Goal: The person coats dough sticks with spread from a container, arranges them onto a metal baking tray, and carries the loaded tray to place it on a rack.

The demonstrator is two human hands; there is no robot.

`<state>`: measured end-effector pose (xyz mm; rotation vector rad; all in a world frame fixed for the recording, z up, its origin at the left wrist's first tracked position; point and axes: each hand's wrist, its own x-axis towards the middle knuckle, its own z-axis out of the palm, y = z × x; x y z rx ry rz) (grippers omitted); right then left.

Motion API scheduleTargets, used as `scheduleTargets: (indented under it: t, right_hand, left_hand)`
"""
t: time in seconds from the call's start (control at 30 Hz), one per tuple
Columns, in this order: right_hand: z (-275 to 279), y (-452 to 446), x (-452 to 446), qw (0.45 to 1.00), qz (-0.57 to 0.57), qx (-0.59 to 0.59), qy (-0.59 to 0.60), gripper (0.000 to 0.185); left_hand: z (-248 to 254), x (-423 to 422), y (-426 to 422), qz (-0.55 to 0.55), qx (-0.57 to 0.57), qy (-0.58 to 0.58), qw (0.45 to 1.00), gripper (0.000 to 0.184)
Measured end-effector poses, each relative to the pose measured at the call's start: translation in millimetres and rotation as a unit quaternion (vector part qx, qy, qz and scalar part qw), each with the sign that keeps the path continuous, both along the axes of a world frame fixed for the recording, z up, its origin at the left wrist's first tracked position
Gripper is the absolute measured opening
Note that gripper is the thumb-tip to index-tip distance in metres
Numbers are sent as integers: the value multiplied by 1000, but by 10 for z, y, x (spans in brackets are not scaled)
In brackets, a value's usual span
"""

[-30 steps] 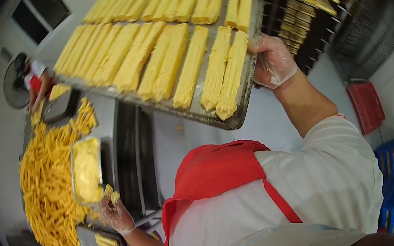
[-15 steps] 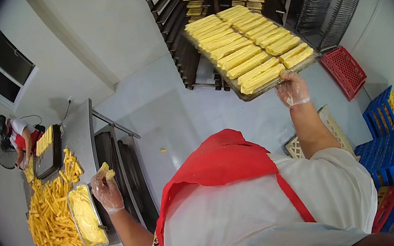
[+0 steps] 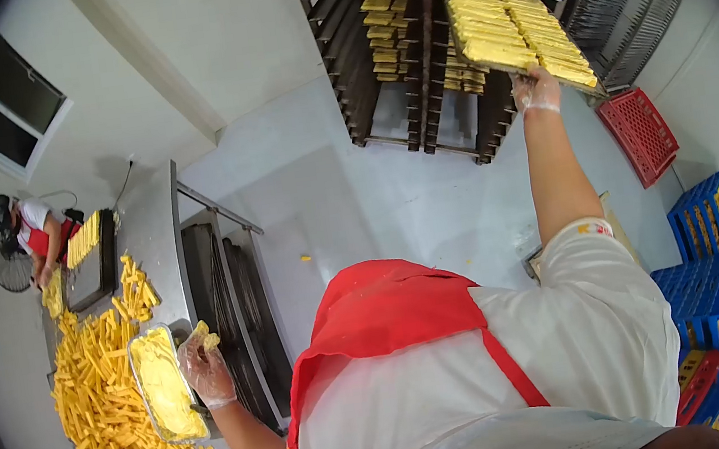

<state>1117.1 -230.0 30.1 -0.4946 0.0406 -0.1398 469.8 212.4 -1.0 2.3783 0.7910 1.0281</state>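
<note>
My right hand (image 3: 537, 90), in a clear plastic glove, grips the near edge of a baking tray (image 3: 604, 92). On the tray lie rows of yellow-coated bread sticks (image 3: 488, 26). The tray's far end reaches in among the levels of the tall rack (image 3: 426, 43). My left hand (image 3: 205, 372), gloved too, is closed on a small yellow-smeared piece (image 3: 208, 335) whose kind I cannot make out. Beside that hand stands a metal pan of yellow spread (image 3: 162, 382).
A large heap of plain yellow sticks (image 3: 112, 411) covers part of the steel table (image 3: 148, 239). Across it a co-worker (image 3: 43, 234) bends over another tray. To the right are a red crate (image 3: 639, 138) and stacked blue crates (image 3: 716, 277).
My right arm has stretched forward, carrying the loaded tray away from me and up to the rack. The left hand keeps its hold beside the pan.
</note>
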Motion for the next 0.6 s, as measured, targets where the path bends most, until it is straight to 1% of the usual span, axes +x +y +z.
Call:
scheduleTargets:
  t: [0.03, 0.07, 0.13, 0.17, 0.2, 0.27, 0.33, 0.4, 0.43, 0.47, 0.5, 0.53, 0.57, 0.6]
  right_hand:
    - [94, 144, 59, 999, -4, 18, 27, 29]
    - [9, 220, 325, 999, 6, 9, 34, 29]
    - [-35, 381, 697, 997, 13, -4, 70, 32]
    - [-26, 435, 873, 996, 14, -10, 90, 33]
    - [-22, 468, 1054, 994, 16, -15, 109, 35]
    - [24, 481, 1459, 988, 24, -30, 149, 38]
    - [132, 508, 1848, 980, 39, -53, 188, 41]
    - [285, 555, 2198, 969, 56, -74, 228, 45]
    - [357, 569, 2335, 963, 64, -80, 251, 46]
    - [435, 574, 2457, 956, 71, -77, 274, 48]
    - [484, 577, 2572, 951, 78, -60, 294, 50]
    - [509, 532, 2676, 948, 81, -16, 307, 51]
    - [400, 426, 2845, 945, 81, 93, 302, 52]
    - [292, 321, 3015, 929, 80, 201, 300, 52]
  left_hand:
    - [-53, -64, -14, 32, -23, 17, 999, 22]
    - [-115, -119, -73, 43, -31, 23, 998, 22]
    - [-106, -118, -262, 97, -9, 79, 992, 23]
    - [-254, -199, -242, 109, 34, 120, 986, 24]
    - [-297, -167, -283, 118, 33, 123, 985, 24]
    - [-351, -49, -431, 124, -69, 83, 986, 23]
    - [-390, 150, -623, 162, -82, 65, 981, 23]
    - [-476, 322, -776, 171, -84, 51, 980, 23]
    - [-467, 436, -878, 184, -73, 82, 977, 24]
    - [-563, 440, -949, 193, -80, 86, 974, 24]
    - [-710, 423, -967, 199, -107, 81, 971, 24]
    - [-795, 458, -1015, 203, -133, 75, 967, 23]
    - [-877, 468, -1089, 212, -154, 37, 964, 21]
    - [-902, 444, -1145, 217, -156, 42, 963, 21]
